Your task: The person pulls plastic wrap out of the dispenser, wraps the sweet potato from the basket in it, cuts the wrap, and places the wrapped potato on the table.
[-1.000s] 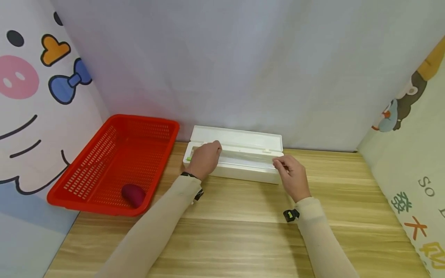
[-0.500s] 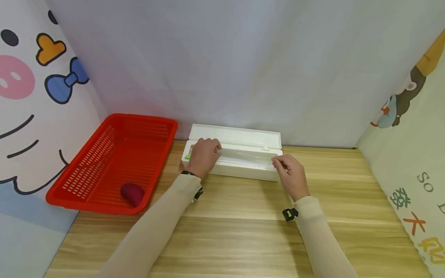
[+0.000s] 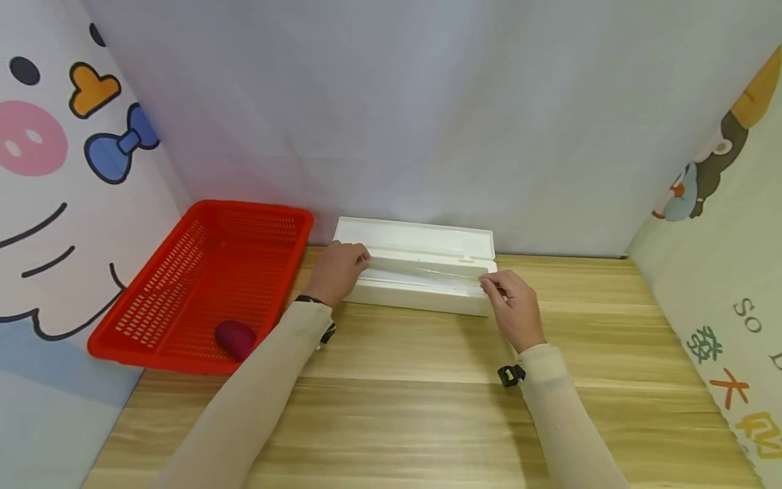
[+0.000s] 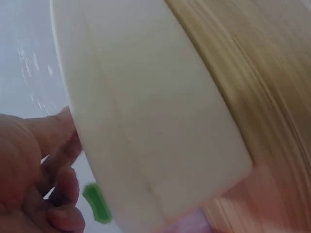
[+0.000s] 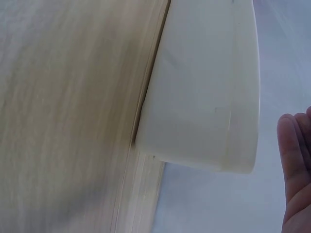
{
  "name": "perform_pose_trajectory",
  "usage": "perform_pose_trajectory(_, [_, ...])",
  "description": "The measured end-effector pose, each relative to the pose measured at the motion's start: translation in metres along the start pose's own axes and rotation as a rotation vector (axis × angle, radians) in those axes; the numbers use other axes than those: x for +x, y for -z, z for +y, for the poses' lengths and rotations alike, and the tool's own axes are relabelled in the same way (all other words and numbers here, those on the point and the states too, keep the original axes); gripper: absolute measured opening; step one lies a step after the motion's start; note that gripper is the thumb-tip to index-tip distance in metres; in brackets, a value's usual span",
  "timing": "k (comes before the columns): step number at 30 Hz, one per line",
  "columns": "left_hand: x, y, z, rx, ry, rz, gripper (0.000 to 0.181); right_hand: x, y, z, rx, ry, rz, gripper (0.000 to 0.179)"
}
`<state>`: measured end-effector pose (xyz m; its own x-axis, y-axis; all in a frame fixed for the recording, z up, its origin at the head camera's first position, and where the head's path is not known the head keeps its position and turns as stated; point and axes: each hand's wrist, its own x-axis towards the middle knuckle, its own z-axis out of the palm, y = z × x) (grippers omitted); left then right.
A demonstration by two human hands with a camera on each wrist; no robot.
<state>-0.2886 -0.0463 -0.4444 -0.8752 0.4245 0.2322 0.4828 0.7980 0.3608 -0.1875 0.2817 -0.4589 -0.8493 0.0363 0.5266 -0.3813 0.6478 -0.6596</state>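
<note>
A long white cling film dispenser [image 3: 421,299] stands on the table against the back wall, its lid [image 3: 415,236] tipped back. Clear cling film [image 3: 427,270] stretches over its opening between both hands. At the dispenser's left end my left hand [image 3: 334,275] pinches the film between thumb and fingertips. My right hand [image 3: 514,307] pinches the film's other side at the right end. A green slider [image 4: 97,203] shows below the left fingers in the left wrist view. Only part of the right hand's fingers [image 5: 294,145] enters the right wrist view.
To the left is a red plastic basket [image 3: 183,272] with a dark purple-red rounded object [image 3: 235,338] inside. A pale curtain [image 3: 427,122] rises right behind the dispenser. Bare wooden tabletop [image 3: 415,421] lies in front of the dispenser.
My left hand has slid leftwards to the dispenser's left end, and the film span between the hands has widened. My right hand has stayed nearly in place.
</note>
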Motion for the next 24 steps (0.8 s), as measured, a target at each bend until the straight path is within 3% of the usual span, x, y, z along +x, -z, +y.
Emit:
perform_pose_trajectory(5, [-0.007,0.003,-0.004,-0.038,0.059,0.027,0.021,0.001,0.001,-0.001,-0.007,-0.013,-0.007,0.013])
perform_pose_trajectory(15, [-0.017,0.004,-0.001,-0.2,0.07,0.137,0.017,0.007,-0.001,0.0,-0.01,-0.095,0.039,0.022])
perform_pose_trajectory(24, [-0.021,0.011,0.001,-0.235,0.084,0.098,0.013,0.009,-0.004,-0.003,0.033,-0.12,0.043,0.016])
